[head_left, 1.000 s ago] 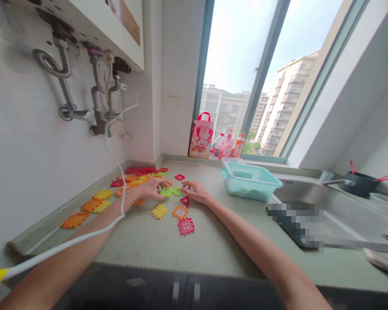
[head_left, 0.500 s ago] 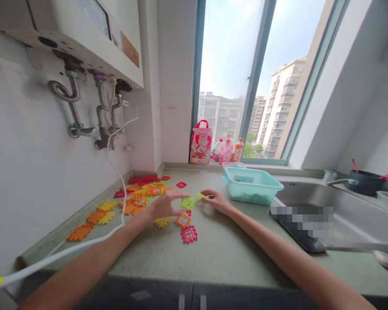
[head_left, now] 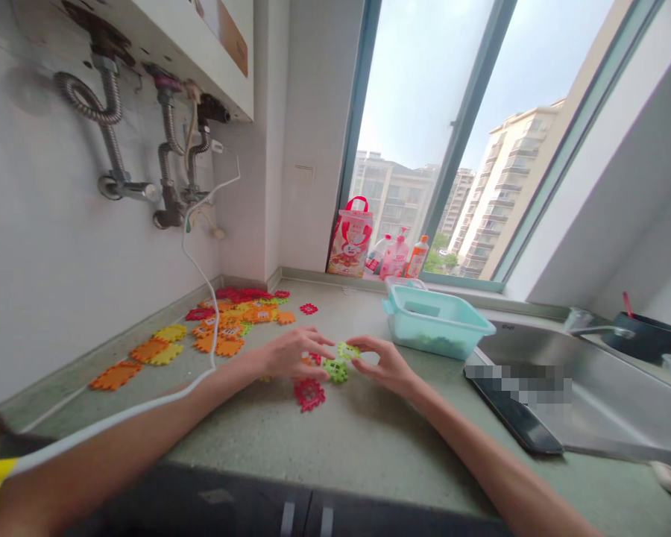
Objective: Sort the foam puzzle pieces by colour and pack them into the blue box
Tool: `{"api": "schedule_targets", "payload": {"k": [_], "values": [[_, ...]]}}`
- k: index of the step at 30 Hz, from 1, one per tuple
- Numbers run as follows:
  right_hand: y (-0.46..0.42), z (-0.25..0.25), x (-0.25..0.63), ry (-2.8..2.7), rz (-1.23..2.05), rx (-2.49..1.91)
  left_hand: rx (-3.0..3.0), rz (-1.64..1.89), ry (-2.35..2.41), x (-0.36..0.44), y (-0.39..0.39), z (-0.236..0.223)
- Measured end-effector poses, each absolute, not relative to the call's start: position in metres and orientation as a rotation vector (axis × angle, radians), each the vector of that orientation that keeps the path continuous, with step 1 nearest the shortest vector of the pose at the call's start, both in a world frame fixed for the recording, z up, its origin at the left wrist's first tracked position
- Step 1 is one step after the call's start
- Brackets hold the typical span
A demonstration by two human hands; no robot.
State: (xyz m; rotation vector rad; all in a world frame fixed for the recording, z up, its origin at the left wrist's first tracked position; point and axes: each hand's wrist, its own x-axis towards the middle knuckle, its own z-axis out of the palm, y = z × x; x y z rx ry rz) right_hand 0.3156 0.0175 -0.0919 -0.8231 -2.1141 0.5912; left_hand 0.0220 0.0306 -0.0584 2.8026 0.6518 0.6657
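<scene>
A lime-green interlocking plastic piece (head_left: 347, 350) with a toothed edge is pinched between the thumb and fingers of my right hand (head_left: 388, 365). Just left of it, my left hand (head_left: 295, 353) hovers low with its fingers spread. Below those fingertips lies a second green piece (head_left: 336, 371) on the counter; whether the fingers touch it I cannot tell. A dark pink windowed piece (head_left: 309, 395) rests nearer to me, close under the left hand. Parts of red and orange pieces show behind the left fingers, mostly hidden.
A pile of orange, yellow and red pieces (head_left: 240, 317) spreads along the left wall. A white cable (head_left: 213, 328) hangs across the counter in front of it. To the right are a turquoise tub (head_left: 439, 328), a black slab-like object (head_left: 517, 414) and a steel sink (head_left: 609, 388).
The green piece on the counter, formerly by my left thumb, now sits lower and closer to the right hand's piece. Both hands have come nearer together. The view has shifted and tilted.
</scene>
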Motion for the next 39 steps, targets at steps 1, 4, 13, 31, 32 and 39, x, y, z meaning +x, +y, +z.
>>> {"api": "schedule_targets", "payload": {"k": [1, 4, 13, 31, 32, 39], "values": [[0.015, -0.092, 0.313, -2.117, 0.551, -0.813, 2.812, 0.704, 0.690, 0.013, 0.034, -0.050], [0.009, -0.093, 0.308, -2.142, 0.447, -0.802, 2.846, 0.921, 0.937, -0.024, 0.050, -0.023], [-0.003, -0.092, 0.291, -2.410, 0.430, -0.725, 2.515, 0.242, 2.167, -0.133, 0.095, -0.005], [0.006, -0.095, 0.313, -2.426, 0.332, -0.842, 2.262, -0.169, 2.234, -0.107, 0.087, -0.021], [0.008, -0.095, 0.316, -2.428, 0.326, -0.848, 2.272, -0.171, 2.240, -0.104, 0.086, -0.021], [0.025, -0.098, 0.337, -2.372, 0.316, -0.980, 2.411, -0.173, 2.336, -0.088, 0.074, -0.015]]}}
